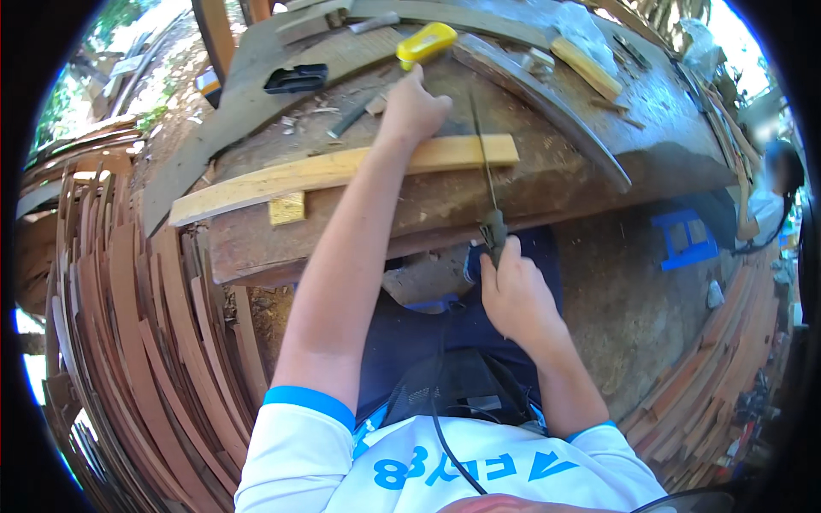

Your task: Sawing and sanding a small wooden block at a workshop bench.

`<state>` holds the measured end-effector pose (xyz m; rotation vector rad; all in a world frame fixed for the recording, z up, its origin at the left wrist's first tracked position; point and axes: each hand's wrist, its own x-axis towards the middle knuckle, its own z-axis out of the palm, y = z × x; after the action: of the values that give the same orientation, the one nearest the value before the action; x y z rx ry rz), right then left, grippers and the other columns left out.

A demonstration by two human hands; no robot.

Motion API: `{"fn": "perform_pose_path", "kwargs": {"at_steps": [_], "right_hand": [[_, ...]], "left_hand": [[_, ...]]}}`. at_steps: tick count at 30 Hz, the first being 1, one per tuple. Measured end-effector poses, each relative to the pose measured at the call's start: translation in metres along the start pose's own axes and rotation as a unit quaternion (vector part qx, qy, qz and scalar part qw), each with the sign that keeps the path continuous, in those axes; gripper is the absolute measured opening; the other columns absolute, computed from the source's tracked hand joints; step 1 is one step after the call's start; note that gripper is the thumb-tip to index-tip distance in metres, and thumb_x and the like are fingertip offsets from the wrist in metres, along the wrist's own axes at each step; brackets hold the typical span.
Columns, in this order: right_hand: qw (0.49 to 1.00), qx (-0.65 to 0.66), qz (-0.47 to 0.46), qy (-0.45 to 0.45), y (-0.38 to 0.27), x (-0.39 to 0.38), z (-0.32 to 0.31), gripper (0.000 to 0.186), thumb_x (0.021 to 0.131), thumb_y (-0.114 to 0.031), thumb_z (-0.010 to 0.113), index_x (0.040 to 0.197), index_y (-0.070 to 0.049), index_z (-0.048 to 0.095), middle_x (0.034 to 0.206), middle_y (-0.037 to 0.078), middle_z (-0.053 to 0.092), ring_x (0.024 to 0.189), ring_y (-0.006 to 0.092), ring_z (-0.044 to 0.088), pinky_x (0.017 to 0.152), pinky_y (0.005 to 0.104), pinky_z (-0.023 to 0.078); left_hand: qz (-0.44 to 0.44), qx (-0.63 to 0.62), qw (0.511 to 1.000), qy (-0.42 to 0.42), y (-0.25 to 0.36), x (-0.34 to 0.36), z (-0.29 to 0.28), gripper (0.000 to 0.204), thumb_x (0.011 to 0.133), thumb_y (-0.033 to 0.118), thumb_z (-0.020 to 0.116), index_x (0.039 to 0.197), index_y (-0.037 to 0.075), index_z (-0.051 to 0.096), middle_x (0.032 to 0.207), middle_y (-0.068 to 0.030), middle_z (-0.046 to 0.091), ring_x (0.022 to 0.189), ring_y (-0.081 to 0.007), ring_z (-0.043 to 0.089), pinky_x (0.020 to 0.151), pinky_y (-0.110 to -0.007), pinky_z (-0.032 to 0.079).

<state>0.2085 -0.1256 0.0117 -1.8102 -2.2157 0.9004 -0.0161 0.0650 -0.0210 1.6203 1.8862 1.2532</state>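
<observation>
My right hand [519,295] is closed round the dark handle of a hand saw [483,154]. Its thin blade, seen nearly edge-on, points away from me and crosses the right part of a pale wooden bar [342,167]. Over the far side of the workbench [428,205] reaches my left hand [416,109], thumb apart and a finger stretched to the near end of a yellow plastic tool [428,43]. Whether it touches the tool is hard to tell; its other fingers are partly hidden. A small wooden block [287,208] sits against the bar's near side.
A black tray [296,79], a long curved dark strip [547,103] and a wood piece [586,68] lie on the bench. Stacked planks [128,308] stand at left, more boards [710,359] at right. A blue stool [686,239] and another person [770,197] are on the right.
</observation>
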Motion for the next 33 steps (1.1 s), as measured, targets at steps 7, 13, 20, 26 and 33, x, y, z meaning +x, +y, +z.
{"fn": "perform_pose_path", "kwargs": {"at_steps": [7, 13, 20, 26, 33], "right_hand": [[0.998, 0.016, -0.046, 0.026, -0.022, 0.051, 0.003, 0.033, 0.103, -0.024, 0.051, 0.107, 0.008, 0.048, 0.089, 0.037, 0.068, 0.088, 0.0524, 0.069, 0.08, 0.0564, 0.058], [1.0, -0.01, 0.01, -0.002, 0.0, 0.005, -0.001, 0.032, 0.102, -0.025, 0.053, 0.107, 0.006, 0.046, 0.088, 0.038, 0.067, 0.089, 0.054, 0.069, 0.082, 0.0587, 0.057], [0.999, 0.015, -0.026, 0.035, -0.017, 0.041, 0.006, 0.033, 0.103, -0.026, 0.051, 0.103, 0.006, 0.047, 0.086, 0.037, 0.067, 0.087, 0.0542, 0.069, 0.078, 0.0574, 0.058], [1.0, 0.013, -0.019, -0.003, -0.002, 0.013, -0.001, 0.031, 0.102, -0.022, 0.054, 0.104, 0.007, 0.045, 0.085, 0.038, 0.067, 0.084, 0.0548, 0.068, 0.078, 0.058, 0.057], [0.999, 0.009, -0.033, 0.035, -0.022, 0.052, -0.002, 0.032, 0.103, -0.025, 0.05, 0.106, 0.008, 0.048, 0.09, 0.038, 0.068, 0.089, 0.0544, 0.068, 0.083, 0.0576, 0.057]], "left_hand": [[-0.005, 0.017, 0.999, -0.033, 0.007, -0.01, -0.023, 0.088, 0.077, 0.02, 0.073, 0.151, -0.013, 0.038, 0.074, -0.0111, 0.071, 0.071, -0.0196, 0.07, 0.074, -0.035, 0.057], [-0.004, -0.004, 0.998, -0.057, 0.021, -0.008, -0.016, 0.092, 0.077, 0.02, 0.073, 0.156, -0.008, 0.035, 0.073, -0.0078, 0.068, 0.072, -0.0186, 0.069, 0.075, -0.034, 0.057], [-0.024, -0.006, 0.998, -0.055, -0.005, -0.002, -0.012, 0.087, 0.076, 0.024, 0.078, 0.153, 0.0, 0.046, 0.088, -0.0056, 0.073, 0.083, -0.0177, 0.071, 0.085, -0.033, 0.057], [-0.015, -0.047, 0.997, -0.062, -0.004, 0.001, -0.014, 0.066, 0.079, 0.023, 0.076, 0.141, 0.005, 0.062, 0.082, -0.0044, 0.07, 0.077, -0.0156, 0.068, 0.078, -0.032, 0.055], [-0.016, -0.057, 0.996, -0.07, -0.006, -0.004, -0.017, 0.071, 0.079, 0.021, 0.072, 0.146, 0.005, 0.057, 0.076, -0.0058, 0.069, 0.074, -0.0154, 0.067, 0.078, -0.032, 0.055]]}}
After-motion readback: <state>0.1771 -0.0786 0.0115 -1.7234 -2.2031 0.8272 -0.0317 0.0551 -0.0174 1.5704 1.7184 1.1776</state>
